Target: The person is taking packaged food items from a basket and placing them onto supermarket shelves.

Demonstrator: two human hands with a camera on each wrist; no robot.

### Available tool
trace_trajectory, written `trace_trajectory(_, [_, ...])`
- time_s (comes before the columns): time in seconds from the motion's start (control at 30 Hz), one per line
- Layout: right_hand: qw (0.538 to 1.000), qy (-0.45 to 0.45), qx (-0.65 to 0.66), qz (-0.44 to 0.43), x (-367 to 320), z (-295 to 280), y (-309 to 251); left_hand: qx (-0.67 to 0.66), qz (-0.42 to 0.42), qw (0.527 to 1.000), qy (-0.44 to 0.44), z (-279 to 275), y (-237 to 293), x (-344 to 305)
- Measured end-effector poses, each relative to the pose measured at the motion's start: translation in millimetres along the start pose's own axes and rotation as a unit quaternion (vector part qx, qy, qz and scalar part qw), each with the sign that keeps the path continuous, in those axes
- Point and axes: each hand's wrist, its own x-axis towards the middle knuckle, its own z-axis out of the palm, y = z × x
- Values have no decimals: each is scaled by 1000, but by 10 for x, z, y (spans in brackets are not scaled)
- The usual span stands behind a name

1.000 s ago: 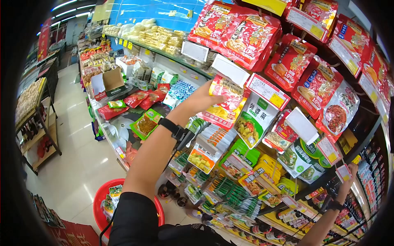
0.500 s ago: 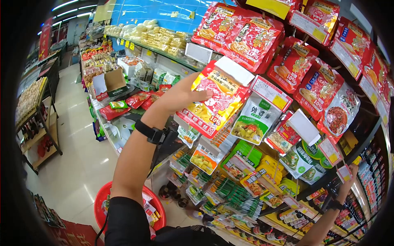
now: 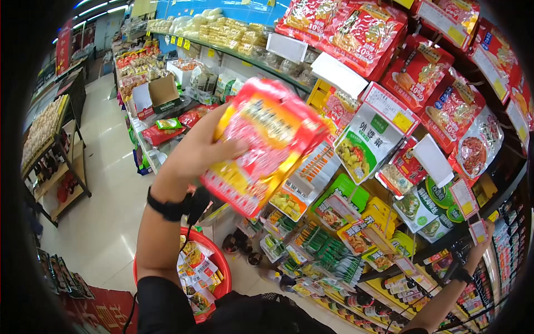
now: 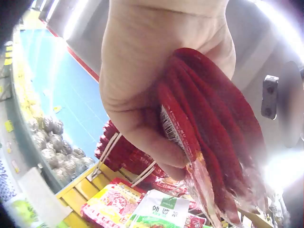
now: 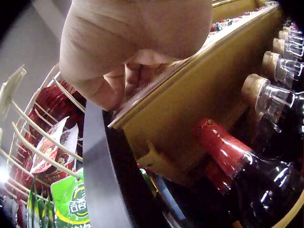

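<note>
My left hand (image 3: 200,147) grips a stack of several red-and-yellow food pouches (image 3: 267,147), thumb across the front pouch. In the left wrist view the red backs of the pouches (image 4: 213,118) fan out below the palm. The stack is in front of the hanging rack, overlapping pouches there in the head view. Far to the right, my right hand (image 3: 483,242) holds the end of a shelf beside a small price tag (image 3: 477,231). Seen from the right wrist, its fingers curl over the shelf's yellow-brown edge panel (image 5: 199,95), their tips partly hidden.
A red basket (image 3: 225,278) with packets inside stands on the floor below my left arm. Hanging pouches (image 3: 364,145) fill the rack ahead. Bottles (image 5: 237,152) line the shelf by my right hand. A display table with an open carton (image 3: 164,94) is at left.
My left hand has drawn the stack of pouches off the rack, leftward and nearer to me. One similar pouch stays hanging behind. The right hand keeps its hold on the shelf.
</note>
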Motion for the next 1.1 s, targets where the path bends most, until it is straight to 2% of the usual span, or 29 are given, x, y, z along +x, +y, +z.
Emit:
trace_trajectory(0.03, [1000,-2,3,10,-5,-3,3,-8,-11,1000,4,-33,-40,-195])
trace_trajectory(0.1, [1000,-3,-7,-25,2,4,-30,-22,-29,998,51,-85,-328,-623])
trace_trajectory(0.23, [996,2,-80,-39,35,16,-162,-35,-143,986,79,-291,-1267,-1580])
trace_trajectory(0.3, [997,5,-73,-28,41,21,-186,-60,-246,964,82,-368,-1832,-2121])
trace_trajectory(0.37, [996,0,-85,-35,24,-19,-48,9,-330,942,59,-450,-2423,-2736])
trace_trajectory(0.43, [995,0,-92,-40,6,-33,-3,5,-467,881,79,-469,-2974,-3389])
trace_trajectory(0.5, [995,4,-95,-44,5,-18,-43,-17,-464,881,94,-390,-3313,-3829])
trace_trajectory(0.57, [994,10,-97,-45,-9,-27,17,84,-517,847,91,-402,-3761,-4285])
trace_trajectory(0.63, [994,12,-95,-48,15,9,-114,78,-520,837,154,-285,-3778,-4388])
trace_trajectory(0.67, [993,14,-103,-52,43,28,-179,261,-468,839,92,-318,-3946,-4498])
trace_trajectory(0.77, [995,39,-84,-38,40,63,-153,364,-582,712,149,-395,-3963,-4306])
trace_trajectory(0.8, [995,33,-84,-42,56,91,-333,359,-525,757,152,-496,-3951,-4252])
trace_trajectory(0.83, [996,36,-75,-30,62,104,-368,405,-474,762,174,-590,-4016,-4145])
trace_trajectory(0.9, [998,40,-56,-5,58,113,-406,309,-475,810,149,-869,-4124,-3820])
trace_trajectory(0.97, [998,43,-43,-3,65,129,-451,244,-486,839,-20,-689,-2976,-2700])
trace_trajectory(1.0, [999,43,-26,6,60,136,-471,140,-426,893,-43,-596,-2602,-2326])
trace_trajectory(1.03, [999,43,-8,13,61,144,-490,18,-371,926,-73,-502,-2227,-1953])
trace_trajectory(1.1, [999,33,-31,4,62,126,-475,-18,-254,962,-96,-213,-1341,-1247])
